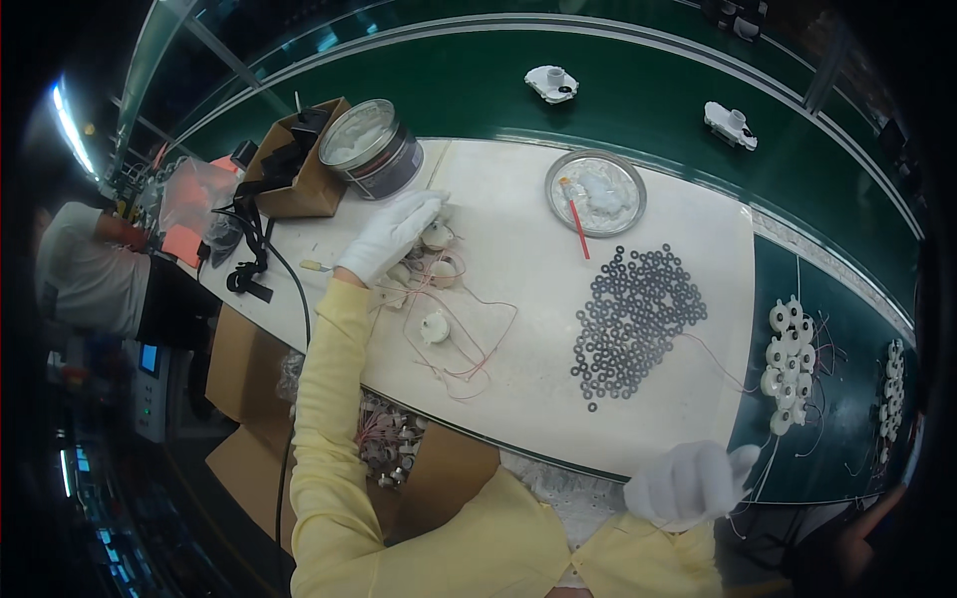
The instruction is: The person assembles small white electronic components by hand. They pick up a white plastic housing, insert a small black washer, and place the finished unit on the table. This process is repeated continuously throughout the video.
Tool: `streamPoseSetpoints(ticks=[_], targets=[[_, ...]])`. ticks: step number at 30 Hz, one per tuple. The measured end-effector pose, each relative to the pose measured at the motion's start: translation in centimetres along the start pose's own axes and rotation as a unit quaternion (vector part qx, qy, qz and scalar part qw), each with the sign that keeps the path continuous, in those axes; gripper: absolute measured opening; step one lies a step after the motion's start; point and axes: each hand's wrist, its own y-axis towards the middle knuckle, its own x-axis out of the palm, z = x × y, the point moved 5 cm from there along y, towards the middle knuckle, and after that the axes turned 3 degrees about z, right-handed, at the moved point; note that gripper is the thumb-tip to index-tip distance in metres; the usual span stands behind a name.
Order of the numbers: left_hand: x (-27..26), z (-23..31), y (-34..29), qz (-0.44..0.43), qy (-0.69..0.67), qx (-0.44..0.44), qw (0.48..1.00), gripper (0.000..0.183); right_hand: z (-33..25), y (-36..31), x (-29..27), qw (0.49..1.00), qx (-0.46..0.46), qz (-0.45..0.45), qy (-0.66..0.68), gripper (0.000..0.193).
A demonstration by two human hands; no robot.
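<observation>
My left hand (394, 237), in a white glove, reaches over a small group of round white motors with thin red wires, such as this motor (443, 272). Its fingers are stretched out and touch or hover just above them; contact is hard to tell. One more white motor (435, 327) lies apart, nearer to me, with its wires looped on the white tabletop (518, 389). Also gloved in white, my right hand (686, 485) is at the table's front edge, its fingers curled and one digit pointing right. What it holds, if anything, is hidden.
Many dark rings (638, 324) lie right of centre. Behind them a red-handled brush (579, 224) rests in a round dish (595, 194) of white paste. A tin (371, 149) and a cardboard box (304, 164) stand far left. White motors (788, 364) cluster on the green surface at right.
</observation>
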Motion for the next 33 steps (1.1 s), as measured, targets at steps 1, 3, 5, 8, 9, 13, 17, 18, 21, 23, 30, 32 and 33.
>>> streamPoseSetpoints(ticks=[1,3,5,8,9,13,17,18,21,23,30,32,33], targets=[[0.7,0.9,-0.1,-0.027,-0.030,-0.003,0.999,0.039,-0.8,-0.1,0.4,1.000,-0.019,0.015,0.019,0.065],[1.6,3.7,-1.2,-0.053,-0.015,-0.005,0.998,0.038,-1.4,-0.2,0.3,0.997,-0.017,0.065,0.026,0.066],[2.6,5.5,-2.2,-0.082,-0.010,0.017,0.996,0.037,-1.4,-0.7,-0.6,0.995,-0.024,0.091,0.038,0.068],[3.0,7.8,-4.1,-0.106,-0.005,0.077,0.991,0.033,-1.1,-0.8,-1.6,0.991,0.015,0.120,0.065,0.069],[2.5,8.7,-4.8,-0.061,0.050,0.106,0.991,0.031,-1.0,-1.0,-1.8,0.991,0.020,0.117,0.067,0.069],[0.8,11.6,-7.3,0.128,0.220,0.186,0.949,0.025,-1.0,-1.2,-2.5,0.992,0.013,0.123,0.026,0.069],[1.8,14.9,-7.5,0.190,0.334,0.223,0.896,0.021,-0.8,-1.9,-3.0,0.993,0.000,0.117,-0.033,0.062],[2.7,15.1,-7.2,0.175,0.342,0.218,0.897,0.020,-0.7,-1.6,-2.8,0.992,-0.002,0.113,-0.047,0.058],[5.3,14.8,-6.1,0.136,0.369,0.209,0.895,0.017,-0.6,-0.1,-1.6,0.994,-0.003,0.092,-0.062,0.044],[7.0,13.6,-5.6,0.122,0.395,0.213,0.886,0.016,-0.9,0.1,-0.9,0.997,0.010,0.068,-0.031,0.038],[9.6,13.5,-6.4,0.105,0.386,0.225,0.888,0.025,-7.8,-5.2,3.9,0.993,0.092,0.043,-0.055,0.034],[9.4,14.3,-7.7,0.101,0.360,0.233,0.898,0.027,-9.9,-7.4,3.9,0.960,0.152,0.146,-0.187,0.023],[9.6,14.3,-8.2,0.097,0.349,0.246,0.899,0.028,-10.9,-8.8,4.2,0.881,0.185,0.289,-0.326,0.021]])
